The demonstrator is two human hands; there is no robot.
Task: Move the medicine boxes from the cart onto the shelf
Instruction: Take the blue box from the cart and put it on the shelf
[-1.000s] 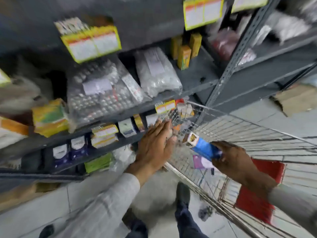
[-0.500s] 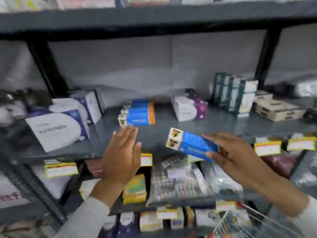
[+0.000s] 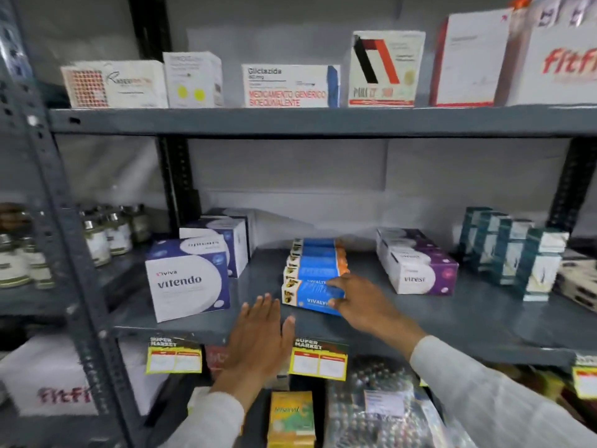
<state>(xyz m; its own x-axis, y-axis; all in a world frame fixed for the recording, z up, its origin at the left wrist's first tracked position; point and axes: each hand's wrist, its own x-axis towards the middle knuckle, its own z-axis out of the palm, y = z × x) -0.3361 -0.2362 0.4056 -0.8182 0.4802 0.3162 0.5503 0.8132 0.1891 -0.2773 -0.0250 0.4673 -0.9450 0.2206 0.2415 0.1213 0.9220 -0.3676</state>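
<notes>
A blue medicine box (image 3: 308, 297) with an orange end lies on the grey middle shelf (image 3: 452, 321), at the front of a row of matching blue boxes (image 3: 318, 260). My right hand (image 3: 361, 302) rests on this front box, fingers and thumb around its right end. My left hand (image 3: 258, 341) hovers flat in front of the shelf's edge, fingers apart, holding nothing. The cart is out of view.
White-and-blue Vitendo boxes (image 3: 187, 279) stand left of the row, purple-and-white boxes (image 3: 416, 266) to the right, teal boxes (image 3: 513, 253) farther right. The upper shelf (image 3: 290, 121) carries several white boxes. Yellow price tags (image 3: 318, 360) hang below. A grey upright post (image 3: 64, 221) stands at left.
My view rose from the cart to the middle shelf. My right hand carried the blue box forward and set it down at the front of the blue row. My left hand stayed empty.
</notes>
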